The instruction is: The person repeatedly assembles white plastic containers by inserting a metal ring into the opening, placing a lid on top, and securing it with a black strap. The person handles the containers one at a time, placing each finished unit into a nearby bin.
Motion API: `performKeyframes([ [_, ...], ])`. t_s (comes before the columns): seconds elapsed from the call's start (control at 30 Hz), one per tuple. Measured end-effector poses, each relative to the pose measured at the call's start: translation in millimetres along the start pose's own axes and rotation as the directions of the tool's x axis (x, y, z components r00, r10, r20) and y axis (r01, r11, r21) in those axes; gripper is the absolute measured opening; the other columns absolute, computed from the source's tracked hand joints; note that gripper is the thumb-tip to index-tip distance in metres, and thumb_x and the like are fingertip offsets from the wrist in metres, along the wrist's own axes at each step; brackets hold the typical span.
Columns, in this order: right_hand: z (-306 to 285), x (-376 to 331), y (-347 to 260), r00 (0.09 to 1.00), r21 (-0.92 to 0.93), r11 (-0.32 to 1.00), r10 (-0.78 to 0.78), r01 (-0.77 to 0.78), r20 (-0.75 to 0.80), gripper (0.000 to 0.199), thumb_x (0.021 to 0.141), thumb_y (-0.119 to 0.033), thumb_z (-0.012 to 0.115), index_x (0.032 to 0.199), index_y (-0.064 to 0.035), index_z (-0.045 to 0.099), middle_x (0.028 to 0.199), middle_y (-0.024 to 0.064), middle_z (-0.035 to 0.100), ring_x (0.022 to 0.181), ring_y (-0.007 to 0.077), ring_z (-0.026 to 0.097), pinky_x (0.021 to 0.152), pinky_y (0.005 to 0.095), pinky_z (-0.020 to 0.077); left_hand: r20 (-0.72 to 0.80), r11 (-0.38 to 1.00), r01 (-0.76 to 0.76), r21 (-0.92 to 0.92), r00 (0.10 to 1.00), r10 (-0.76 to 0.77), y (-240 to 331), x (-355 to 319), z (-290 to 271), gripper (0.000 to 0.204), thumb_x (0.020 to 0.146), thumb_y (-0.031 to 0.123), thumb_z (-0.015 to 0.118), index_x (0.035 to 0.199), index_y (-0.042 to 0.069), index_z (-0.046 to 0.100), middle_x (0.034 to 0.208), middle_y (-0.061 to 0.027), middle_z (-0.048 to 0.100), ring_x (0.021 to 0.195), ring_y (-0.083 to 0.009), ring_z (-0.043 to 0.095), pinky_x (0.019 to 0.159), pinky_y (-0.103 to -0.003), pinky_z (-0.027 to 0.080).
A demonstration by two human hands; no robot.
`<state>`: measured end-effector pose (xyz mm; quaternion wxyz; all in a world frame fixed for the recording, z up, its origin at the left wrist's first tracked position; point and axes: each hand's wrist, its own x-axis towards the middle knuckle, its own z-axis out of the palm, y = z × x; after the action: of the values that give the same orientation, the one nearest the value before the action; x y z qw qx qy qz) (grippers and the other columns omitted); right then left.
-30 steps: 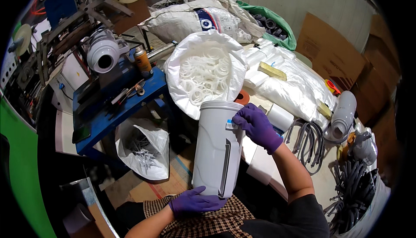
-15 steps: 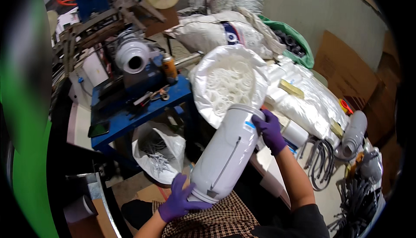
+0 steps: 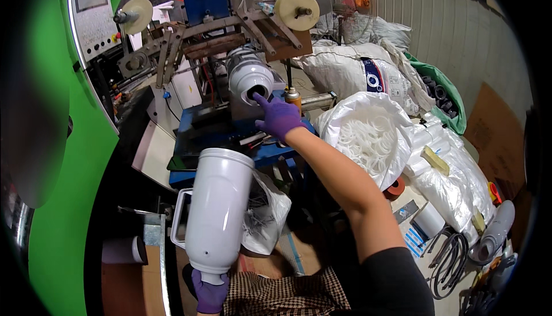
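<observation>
At my two o'clock I see an open sack of white rings (image 3: 368, 140), an orange tape roll (image 3: 394, 189) beside it, black hoses (image 3: 448, 258) at four.

Even, fairly bright indoor light from above, soft shadows under the machine (image 3: 230, 86). Mild glare on the white canister (image 3: 218, 207). Heavy fisheye bending with black vignette at corners; green panel (image 3: 63, 212) at left blurred, centre sharp.
</observation>
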<state>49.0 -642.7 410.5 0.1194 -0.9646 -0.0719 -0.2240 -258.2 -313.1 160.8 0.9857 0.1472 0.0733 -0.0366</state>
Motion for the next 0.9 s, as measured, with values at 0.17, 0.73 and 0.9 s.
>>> performKeyframes([
  [0.17,44.8,0.6,42.4,0.906,-0.034,0.993,-0.116,0.112,-0.408,0.039,0.078,-0.039,0.079,0.107,-0.0173,0.064,0.101,0.0125,0.061,0.093,0.0341,0.064,0.080,0.0479,0.0490,0.088,0.933,-0.232,0.277,0.973,0.215,11.3,40.2,36.4,0.062,0.103,0.035,0.058,0.159,0.019,0.035,0.155,-0.0050,0.047,0.133,-0.0287,0.053,0.091,-0.042,0.057],
  [0.73,-13.5,-340.0,4.1,0.946,0.849,0.449,-0.284,0.277,-0.159,0.029,0.069,-0.029,0.096,0.075,-0.0126,0.072,0.080,0.0082,0.069,0.075,0.0262,0.067,0.066,0.0353,0.0512,0.860,-0.963,-0.260,-0.069,0.474,-0.189,-128.7,264.0,348.2,0.083,0.079,0.028,0.081,0.152,0.021,0.042,0.159,-0.0231,0.037,0.135,-0.0534,0.046,0.097,-0.051,0.056],
  [0.9,3.0,-314.3,-18.8,0.910,0.905,0.278,-0.353,0.323,-0.216,0.032,0.071,-0.032,0.093,0.071,-0.0126,0.068,0.074,0.0079,0.064,0.072,0.0290,0.064,0.064,0.0382,0.0485,0.716,-0.955,-0.172,-0.243,0.633,-0.296,-124.5,356.2,383.6,0.059,0.090,0.025,0.063,0.148,0.024,0.049,0.165,-0.0158,0.034,0.140,-0.0600,0.039,0.098,-0.064,0.050],
])
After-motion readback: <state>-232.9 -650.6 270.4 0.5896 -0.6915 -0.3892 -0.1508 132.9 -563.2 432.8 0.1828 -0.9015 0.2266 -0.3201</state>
